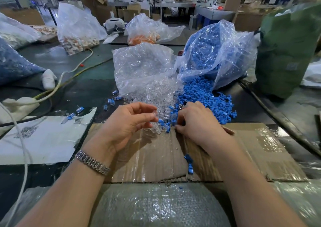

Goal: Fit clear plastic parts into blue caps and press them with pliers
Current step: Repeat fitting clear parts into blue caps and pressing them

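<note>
1. A white sheet (41, 139) lies flat at the left, with a few assembled blue-and-clear pieces (76, 112) scattered just beyond its far edge.
2. A white cable (69, 73) runs across the dark table (90, 91) behind them.
3. The left hand (128, 124), a metal bracelet (93, 162) on its wrist, hovers palm-inward over the cardboard (251, 153); thumb and curled fingers pinch a clear part (157, 117) at their tips.
4. Clear parts (156, 96) spill from a clear bag (142, 66) in the middle, reaching the cardboard's far edge between the hands.
5. The right hand (198, 122) rests knuckles-up at the edge of the piles, fingers curled down among mixed clear and blue pieces; I cannot tell whether it holds anything.
6. Blue caps (208, 101) pour from a second bag (217, 52) and lie heaped just right of the clear pile, touching it.
7. A few blue pieces (189, 164) lie on the cardboard near the right forearm.
8. A green sack (286, 49) stands at the far right.
</note>
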Available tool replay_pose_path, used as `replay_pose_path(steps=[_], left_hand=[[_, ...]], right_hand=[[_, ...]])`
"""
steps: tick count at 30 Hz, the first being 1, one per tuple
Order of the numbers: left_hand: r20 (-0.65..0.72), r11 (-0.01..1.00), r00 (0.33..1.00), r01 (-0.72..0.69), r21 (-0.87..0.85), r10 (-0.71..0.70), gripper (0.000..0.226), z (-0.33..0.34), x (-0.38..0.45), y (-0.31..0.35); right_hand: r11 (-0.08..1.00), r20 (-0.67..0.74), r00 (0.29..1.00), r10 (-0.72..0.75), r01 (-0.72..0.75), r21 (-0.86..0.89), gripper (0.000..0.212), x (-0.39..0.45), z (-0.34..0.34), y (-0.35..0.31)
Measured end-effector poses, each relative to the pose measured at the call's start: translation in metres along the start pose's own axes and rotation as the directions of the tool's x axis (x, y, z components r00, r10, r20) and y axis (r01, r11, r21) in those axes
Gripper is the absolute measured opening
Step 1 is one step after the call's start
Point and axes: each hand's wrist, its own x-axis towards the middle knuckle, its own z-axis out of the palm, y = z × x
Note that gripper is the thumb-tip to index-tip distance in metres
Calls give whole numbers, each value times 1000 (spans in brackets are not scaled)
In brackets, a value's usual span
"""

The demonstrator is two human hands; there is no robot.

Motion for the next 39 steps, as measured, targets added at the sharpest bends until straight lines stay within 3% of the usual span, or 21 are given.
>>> replay_pose_path(steps=[3, 7, 9, 11, 12, 16, 19, 26, 30, 32, 34, 36, 39], left_hand=[[27, 998, 1000, 8, -66, -6, 32, 3, 0, -1], [56, 994, 998, 16, -109, -10, 35, 5, -1, 1], [65, 991, 998, 17, -133, -9, 34, 6, -2, 2], [70, 988, 998, 17, -156, -7, 30, 7, -2, 2], [72, 987, 997, 17, -160, -6, 28, 8, -3, 2], [76, 987, 997, 15, -161, -3, 26, 9, -3, 3], [63, 984, 998, 16, -178, -5, 26, 10, -4, 4], [67, 983, 998, 11, -185, 2, 27, 11, -6, 5], [56, 984, 998, 12, -179, -2, 32, 13, -7, 6], [54, 981, 999, 13, -191, -3, 34, 13, -8, 7], [42, 980, 999, 9, -201, -1, 36, 13, -8, 8], [34, 979, 999, 5, -205, 2, 38, 13, -8, 8], [31, 979, 999, 1, -204, 6, 39, 12, -7, 8]], right_hand=[[969, -52, 999, 8, 5, 247, 4, 0, -1, 4], [832, -120, 991, 60, 16, 554, 9, 0, -9, 11], [592, -90, 995, 52, 42, 805, 4, -3, -14, 10], [319, -71, 997, 3, 66, 945, 2, -7, -18, 4], [279, -89, 996, -22, 92, 956, 3, -8, -19, 1], [475, -170, 984, -54, 175, 862, 4, -7, -16, -11], [561, -193, 980, -54, 190, 806, 6, -6, -13, -10], [622, -204, 974, -99, 221, 751, 8, -5, -7, -9], [590, -182, 980, -84, 195, 783, 9, -5, -13, 0], [721, -217, 975, 51, 114, 684, 21, -3, -15, 13], [893, -166, 967, 192, -102, 438, 38, -3, -16, 26], [936, -25, 951, 309, -299, 185, 55, -4, -16, 33], [933, 90, 933, 349, -355, 54, 54, -3, -14, 33]])
